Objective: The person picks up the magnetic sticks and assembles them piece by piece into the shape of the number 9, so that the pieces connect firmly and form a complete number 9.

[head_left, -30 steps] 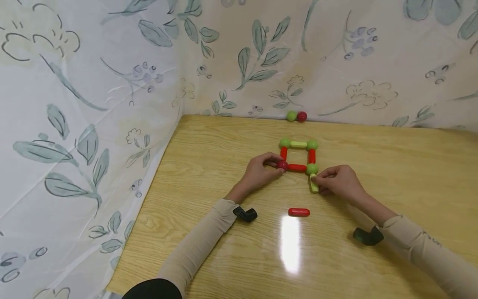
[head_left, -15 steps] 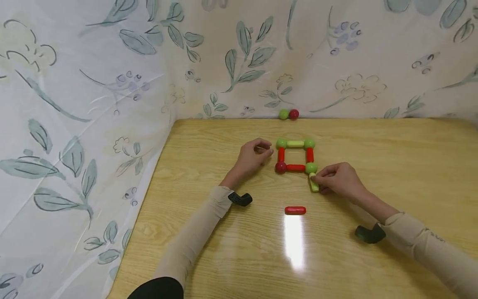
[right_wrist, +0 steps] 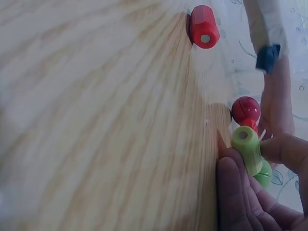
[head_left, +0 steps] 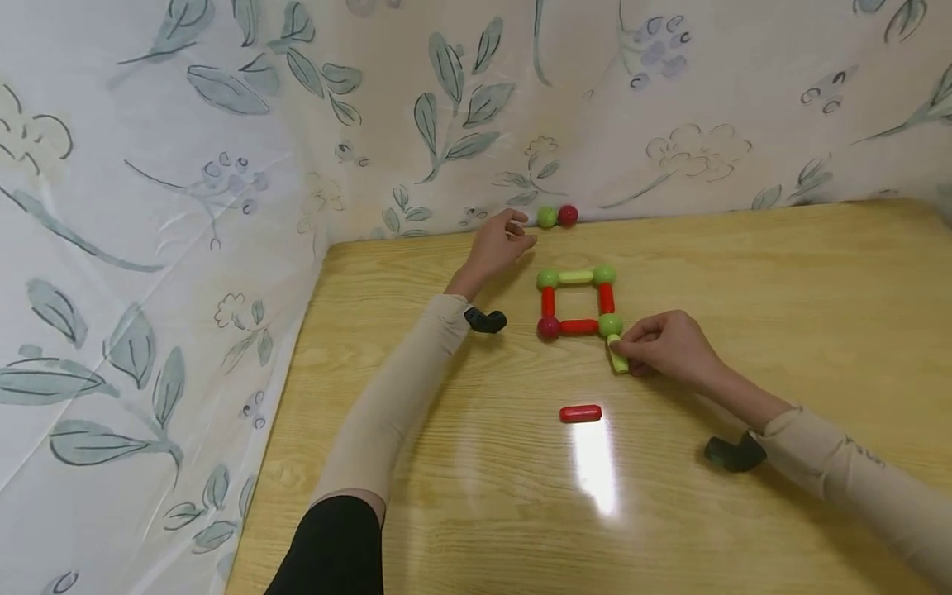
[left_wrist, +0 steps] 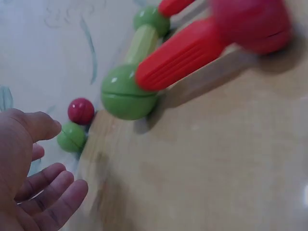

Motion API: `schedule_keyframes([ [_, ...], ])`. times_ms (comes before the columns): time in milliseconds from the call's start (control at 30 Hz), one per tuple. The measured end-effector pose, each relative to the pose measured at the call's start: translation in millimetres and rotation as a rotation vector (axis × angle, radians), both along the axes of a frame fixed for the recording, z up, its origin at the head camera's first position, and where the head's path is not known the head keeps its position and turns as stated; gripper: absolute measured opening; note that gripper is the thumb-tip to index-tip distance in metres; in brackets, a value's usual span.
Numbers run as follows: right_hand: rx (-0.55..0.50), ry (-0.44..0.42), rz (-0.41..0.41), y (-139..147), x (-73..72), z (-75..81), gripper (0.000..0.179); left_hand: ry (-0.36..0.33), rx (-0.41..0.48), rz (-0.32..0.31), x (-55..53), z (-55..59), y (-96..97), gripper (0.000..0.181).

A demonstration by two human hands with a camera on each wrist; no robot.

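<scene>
My right hand (head_left: 673, 351) pinches a light green magnetic rod (head_left: 618, 354), whose far end meets the green ball (head_left: 611, 325) at the near right corner of a square. Green balls, red rods, one light green rod (head_left: 576, 278) and a dark red ball (head_left: 549, 328) form that square flat on the table. Reaching toward the back edge, my left hand (head_left: 497, 246) holds nothing, its fingers loosely spread. Just right of its fingertips sit a loose green ball (head_left: 547, 216) and a dark red ball (head_left: 568, 216), side by side. The left wrist view shows both balls beyond my thumb.
A loose red rod (head_left: 581, 413) lies on the wooden table (head_left: 476, 479), nearer to me than the square. A floral cloth (head_left: 461, 99) rises behind the table's back edge and along its left side.
My left hand has let go of the square's dark red corner ball and moved away to the back, near the two loose balls. The right hand keeps its pinch on the light green rod.
</scene>
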State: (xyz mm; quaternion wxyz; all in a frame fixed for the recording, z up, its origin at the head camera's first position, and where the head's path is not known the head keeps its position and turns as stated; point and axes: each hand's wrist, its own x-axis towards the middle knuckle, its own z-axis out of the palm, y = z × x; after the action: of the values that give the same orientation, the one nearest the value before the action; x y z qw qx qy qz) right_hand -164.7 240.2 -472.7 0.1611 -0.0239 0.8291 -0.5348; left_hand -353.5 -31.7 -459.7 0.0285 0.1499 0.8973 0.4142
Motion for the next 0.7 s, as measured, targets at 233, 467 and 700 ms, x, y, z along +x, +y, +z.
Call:
schedule_keyframes([
  [233,-0.074,-0.008,-0.004,4,-2.1,-4.2,0.029,0.029,-0.068,0.005,-25.3,1.3,22.9,0.047],
  [467,-0.073,0.007,-0.011,3,-1.0,-3.0,0.027,0.066,-0.095,0.024,-31.7,-3.0,32.7,0.045],
  [700,-0.050,0.012,-0.023,6,0.5,-4.1,0.026,0.095,-0.217,0.024,-35.7,-2.5,45.3,0.040],
])
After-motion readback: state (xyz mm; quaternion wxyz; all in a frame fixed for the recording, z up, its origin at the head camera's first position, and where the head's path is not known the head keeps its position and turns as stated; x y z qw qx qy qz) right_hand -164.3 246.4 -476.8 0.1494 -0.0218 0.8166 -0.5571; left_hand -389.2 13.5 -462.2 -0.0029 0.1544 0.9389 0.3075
